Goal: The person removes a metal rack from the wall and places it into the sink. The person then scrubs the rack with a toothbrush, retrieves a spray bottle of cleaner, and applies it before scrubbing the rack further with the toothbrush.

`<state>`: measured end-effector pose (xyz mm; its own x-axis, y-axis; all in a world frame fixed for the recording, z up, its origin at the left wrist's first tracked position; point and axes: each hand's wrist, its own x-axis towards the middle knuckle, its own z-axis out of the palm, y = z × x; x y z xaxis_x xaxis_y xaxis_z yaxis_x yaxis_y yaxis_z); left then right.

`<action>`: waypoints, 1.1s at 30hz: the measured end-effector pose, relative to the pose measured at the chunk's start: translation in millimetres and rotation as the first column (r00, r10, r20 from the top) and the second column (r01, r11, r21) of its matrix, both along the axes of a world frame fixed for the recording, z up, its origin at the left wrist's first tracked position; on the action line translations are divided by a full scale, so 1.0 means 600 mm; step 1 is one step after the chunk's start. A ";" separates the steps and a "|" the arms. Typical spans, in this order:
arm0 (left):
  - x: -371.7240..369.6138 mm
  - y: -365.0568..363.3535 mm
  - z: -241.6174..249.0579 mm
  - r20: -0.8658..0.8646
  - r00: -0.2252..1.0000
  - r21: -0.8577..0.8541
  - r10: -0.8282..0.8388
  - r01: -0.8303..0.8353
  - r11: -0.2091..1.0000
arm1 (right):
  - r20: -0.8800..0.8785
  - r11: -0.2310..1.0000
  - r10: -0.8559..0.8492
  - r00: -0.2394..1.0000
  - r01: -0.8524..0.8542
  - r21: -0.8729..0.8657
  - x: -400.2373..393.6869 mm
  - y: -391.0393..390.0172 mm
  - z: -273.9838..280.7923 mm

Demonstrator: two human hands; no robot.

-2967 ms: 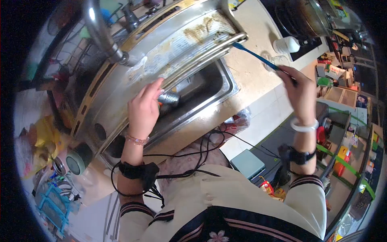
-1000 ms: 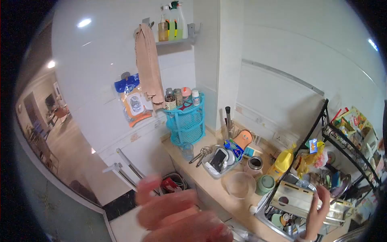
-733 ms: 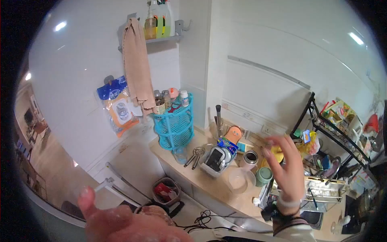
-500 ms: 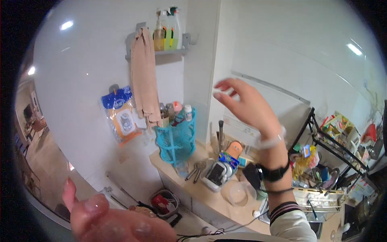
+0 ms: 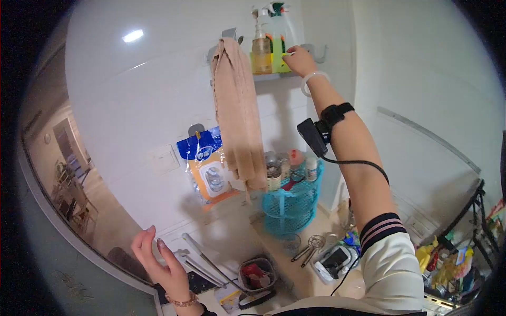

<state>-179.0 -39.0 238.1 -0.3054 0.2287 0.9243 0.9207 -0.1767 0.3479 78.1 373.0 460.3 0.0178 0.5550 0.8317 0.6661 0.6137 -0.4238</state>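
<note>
My right hand point(image 5: 301, 61) is stretched up to the wall shelf, its fingers curled at the right side of a spray bottle point(image 5: 278, 55) with yellow-green liquid. That bottle stands upright; part of it is hidden by my fingers. Left of it is a pump bottle point(image 5: 261, 55) with amber liquid. My left hand point(image 5: 162, 263) hangs in the air at the lower left, fingers apart and holding nothing. A beige towel point(image 5: 236, 110) hangs beside the shelf point(image 5: 274, 77).
A blue mesh basket point(image 5: 291, 210) holding jars stands on the counter, near a whisk point(image 5: 316, 242) and a white tray point(image 5: 337, 262). A wipes packet point(image 5: 211, 171) hangs on the wall. Below are a bin point(image 5: 258, 274) and a black rack point(image 5: 477, 221) at right.
My right hand has moved up and left to the spray bottle on the shelf. My left hand has moved away from the camera. The view has swung left.
</note>
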 end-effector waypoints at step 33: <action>-0.016 0.067 -0.092 0.343 0.939 -0.258 0.011 0.083 0.962 | -0.023 0.960 -0.224 0.974 0.225 0.165 -0.087 0.041 0.046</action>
<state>-188.9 0.9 183.2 -0.5756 0.4673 0.6711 0.7345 -0.0654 0.6754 25.8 397.7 488.0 0.1302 0.3913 0.9110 0.7933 0.5101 -0.3324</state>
